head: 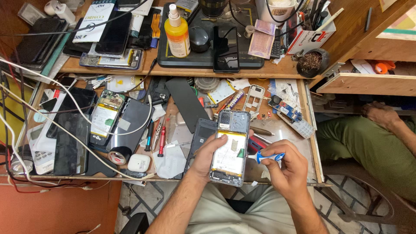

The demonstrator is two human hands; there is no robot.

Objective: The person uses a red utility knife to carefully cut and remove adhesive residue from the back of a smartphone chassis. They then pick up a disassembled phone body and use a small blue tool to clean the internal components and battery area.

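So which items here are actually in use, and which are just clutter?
In use:
left hand
opened grey phone, back cover off
right hand
blue-and-white plastic tool

Lying about:
yellow spray bottle
red-handled screwdriver
white earbud case
black tape roll

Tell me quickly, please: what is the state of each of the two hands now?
Left hand: closed around the opened phone, holding it.
Right hand: closed on a small blue-handled screwdriver, its tip at the phone.
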